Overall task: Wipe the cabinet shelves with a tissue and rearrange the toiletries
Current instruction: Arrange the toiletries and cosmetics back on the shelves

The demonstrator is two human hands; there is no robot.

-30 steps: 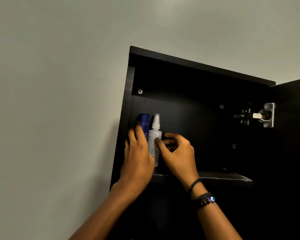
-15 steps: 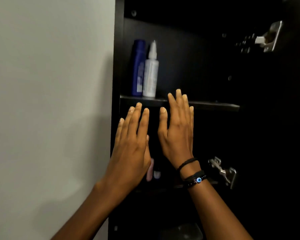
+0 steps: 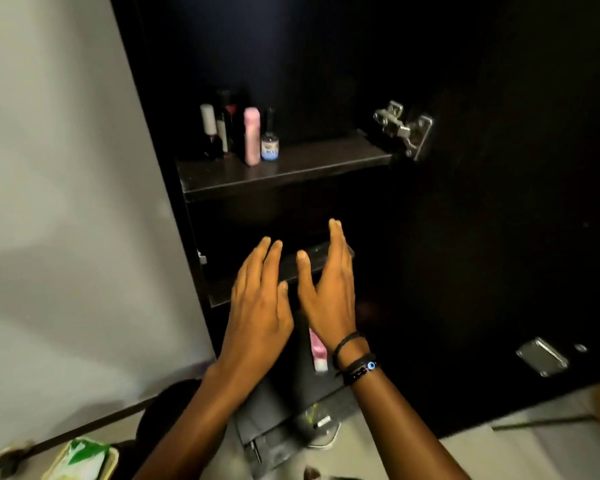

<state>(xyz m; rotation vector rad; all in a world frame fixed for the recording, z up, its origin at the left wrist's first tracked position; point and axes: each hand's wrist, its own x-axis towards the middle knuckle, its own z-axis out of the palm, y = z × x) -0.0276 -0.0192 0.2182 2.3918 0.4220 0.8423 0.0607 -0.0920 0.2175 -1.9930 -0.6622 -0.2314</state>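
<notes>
A dark open cabinet fills the view. Its middle shelf (image 3: 309, 164) carries several toiletries at the left: a pink tube (image 3: 252, 136), a small blue-labelled bottle (image 3: 270, 147), a white-capped dark bottle (image 3: 209, 131) and a dark one behind. My left hand (image 3: 257, 306) and my right hand (image 3: 328, 289) hover side by side in front of the lower shelf (image 3: 222, 296), fingers straight, holding nothing. A pink and white tube (image 3: 317, 351) lies below, between my wrists.
The open door (image 3: 516, 237) stands at the right with metal hinges (image 3: 406, 129). A green and white tissue pack (image 3: 84, 459) lies at the bottom left. A grey wall (image 3: 49, 202) runs along the left. Dark flat things lie below the cabinet.
My hands let go of the bottles on the top shelf and came down with straight fingers. The view dropped from the top shelf to the middle and lower shelves.
</notes>
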